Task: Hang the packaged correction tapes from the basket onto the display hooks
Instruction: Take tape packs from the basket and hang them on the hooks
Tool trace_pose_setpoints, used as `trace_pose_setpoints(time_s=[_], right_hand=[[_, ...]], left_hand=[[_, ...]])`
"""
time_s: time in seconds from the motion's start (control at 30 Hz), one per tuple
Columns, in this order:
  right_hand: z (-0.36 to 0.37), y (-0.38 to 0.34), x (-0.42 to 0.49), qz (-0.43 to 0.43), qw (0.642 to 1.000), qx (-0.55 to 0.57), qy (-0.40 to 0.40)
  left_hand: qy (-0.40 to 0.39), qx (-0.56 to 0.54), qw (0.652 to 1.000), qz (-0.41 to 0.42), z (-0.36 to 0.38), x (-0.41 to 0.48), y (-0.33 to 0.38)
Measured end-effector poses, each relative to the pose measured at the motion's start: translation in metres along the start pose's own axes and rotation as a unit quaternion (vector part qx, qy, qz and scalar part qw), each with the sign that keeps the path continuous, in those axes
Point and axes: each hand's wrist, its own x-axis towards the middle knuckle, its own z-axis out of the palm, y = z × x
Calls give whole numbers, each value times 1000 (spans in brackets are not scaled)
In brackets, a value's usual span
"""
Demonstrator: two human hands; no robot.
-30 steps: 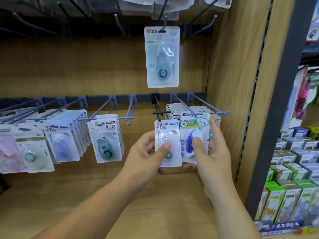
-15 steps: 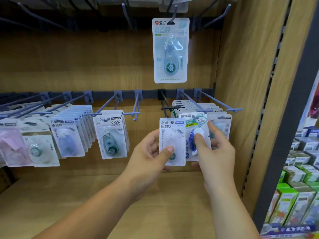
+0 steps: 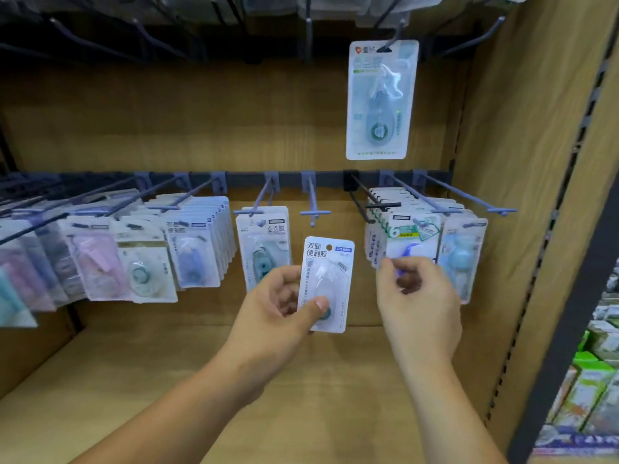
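My left hand holds a white packaged correction tape upright, thumb pressed on its lower front. It sits below and just right of an empty blue display hook. To the right, a green-and-white packaged tape hangs at the front of a full hook row. My right hand is just in front of that pack's lower half, fingers loosely curled, gripping nothing that I can see. The basket is out of view.
More tape packs fill the hooks to the left, and one tall pack hangs from the upper rail. A black hook juts out beside the right row. A wooden side panel borders the right, with boxed goods beyond it.
My right hand has let go of the green-and-white pack, which now hangs on its hook, and has drawn back. My left hand has carried the white pack slightly left, apart from it.
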Motion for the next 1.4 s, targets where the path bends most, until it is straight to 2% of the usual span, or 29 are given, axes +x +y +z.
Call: trace_pose_setpoints(time_s=[0.1, 0.23, 0.3, 0.47, 0.57, 0.8, 0.93, 1.03, 1.13, 1.23, 1.4], right_hand=[[20, -31, -34, -27, 988, 104, -108], [52, -80, -74, 30, 916, 282, -282], [70, -96, -90, 33, 894, 311, -321], [115, -115, -111, -7, 900, 295, -322], [132, -119, -111, -19, 900, 290, -324], [145, -120, -108, -42, 923, 272, -269], [145, -112, -109, -70, 941, 250, -217], [146, -106, -107, -73, 947, 226, -216], [147, -102, -106, -61, 955, 163, -240], [145, -100, -106, -65, 970, 76, -223], [136, -101, -102, -73, 973, 0, -218]], left_hand=[[32, -15, 999, 12, -29, -17, 6], [72, -23, 997, 24, -79, -32, 14], [97, -13, 995, 25, -102, -35, 17], [169, 41, 984, 49, -145, -23, 18], [167, 59, 983, 50, -158, -11, 16], [159, 81, 981, 75, -166, 7, 5], [124, 94, 984, 83, -163, 8, -3], [116, 101, 985, 83, -162, 9, -3], [141, 134, 978, 70, -160, 14, -2], [169, 179, 968, 50, -158, 26, 0], [201, 280, 938, 36, -160, 42, 3]])
